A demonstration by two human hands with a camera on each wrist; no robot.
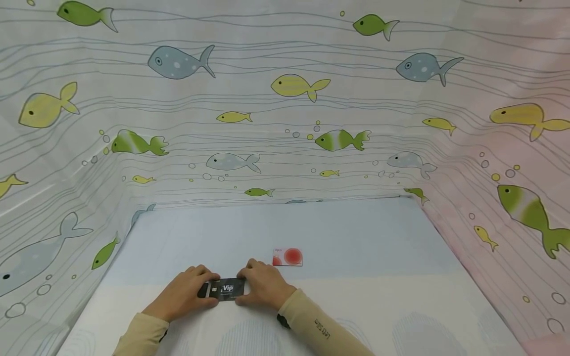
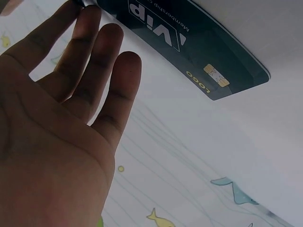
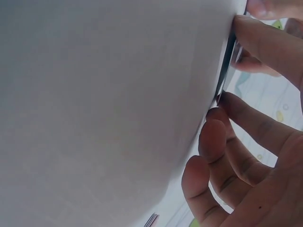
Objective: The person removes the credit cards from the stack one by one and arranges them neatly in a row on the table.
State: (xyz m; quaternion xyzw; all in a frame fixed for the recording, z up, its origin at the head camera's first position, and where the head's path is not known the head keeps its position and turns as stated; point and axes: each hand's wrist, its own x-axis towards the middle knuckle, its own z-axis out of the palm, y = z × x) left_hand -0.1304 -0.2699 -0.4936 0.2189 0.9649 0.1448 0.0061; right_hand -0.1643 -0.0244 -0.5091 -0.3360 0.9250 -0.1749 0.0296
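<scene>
Left, a sheet printed with rounded fish stands in soft folds beside my cloth-covered desk. Next, my left hand has its thumb and forefinger closed to the width of a black Vip membership card, pinching its long edges; its other fingers are loosely bent. The card, between my hands, is a thin, stiff-looking rectangle with a small gold chip. It seems smooth plastic, so uneven pressure from my two sides could twist it or make it slip; I cannot tell whether another card lies beneath, which could slide out. My right hand pinches the opposite end, thumb and forefinger equally narrow. Farther right and behind, a flat red-and-white card with round shapes lies near my knuckles, where a careless outward sweep could nudge it. Rightmost, my tan sleeve is fabric, with dark lettering.
</scene>
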